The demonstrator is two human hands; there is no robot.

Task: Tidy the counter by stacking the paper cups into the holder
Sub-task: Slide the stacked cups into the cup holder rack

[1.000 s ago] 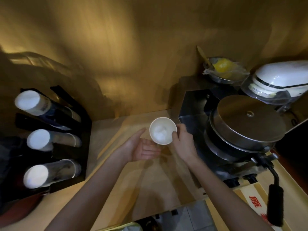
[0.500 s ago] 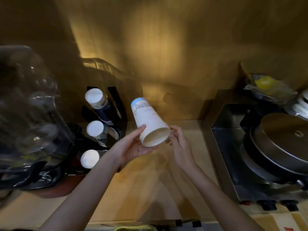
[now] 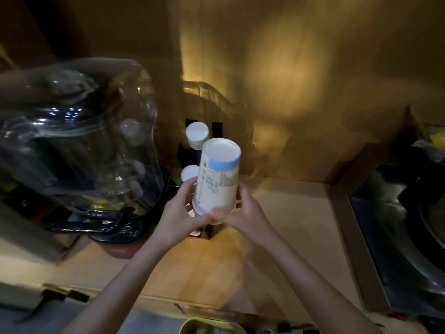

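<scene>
An upside-down white paper cup (image 3: 218, 179) with a blue band and print sits between both my hands, its base toward me. My left hand (image 3: 179, 213) wraps its left side near the rim, and my right hand (image 3: 240, 213) grips the right side. The cup is directly over the nearest slot of the black cup holder (image 3: 212, 233), whose front corner shows below my hands. Two other cup stacks in the holder show their white bases, one at the back (image 3: 197, 132) and one in the middle (image 3: 190, 173). Whether the held cup touches a stack beneath is hidden.
A large clear plastic jug (image 3: 79, 136) on a dark base looms at the left, close to the holder. A black and steel appliance (image 3: 404, 225) fills the right edge. The wooden counter (image 3: 289, 213) runs between them, backed by a wood-panel wall.
The cup has turned from tilted on its side to upside down and moved left over the holder's nearest slot. Both hands now clasp it, and my view has swung left.
</scene>
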